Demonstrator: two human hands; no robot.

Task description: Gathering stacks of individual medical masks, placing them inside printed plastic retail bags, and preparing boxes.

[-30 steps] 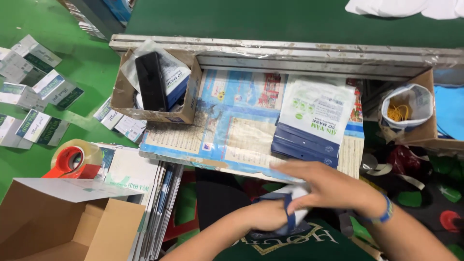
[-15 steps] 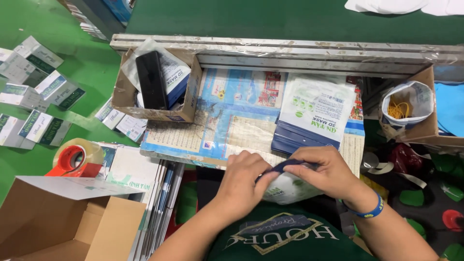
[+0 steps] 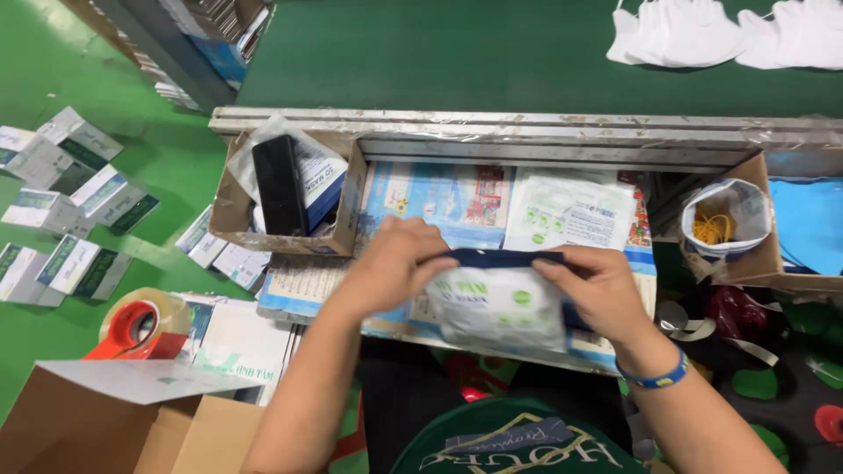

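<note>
Dark-blue folded masks [image 3: 496, 258] sit half inside a clear printed plastic pouch [image 3: 500, 307], held over the near bench edge. Left hand [image 3: 391, 263] and right hand [image 3: 597, 290] pinch either end; the top edge protrudes, pouch unsealed.

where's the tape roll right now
In the head view the tape roll sits low on the left, on its red dispenser, just above the open cardboard box.

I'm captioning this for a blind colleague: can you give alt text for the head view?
Two hands, left and right, hold a clear plastic pouch with a dark blue top strip over a cluttered packing bench. An open cardboard tray sits left, red tape dispenser beyond.
</note>
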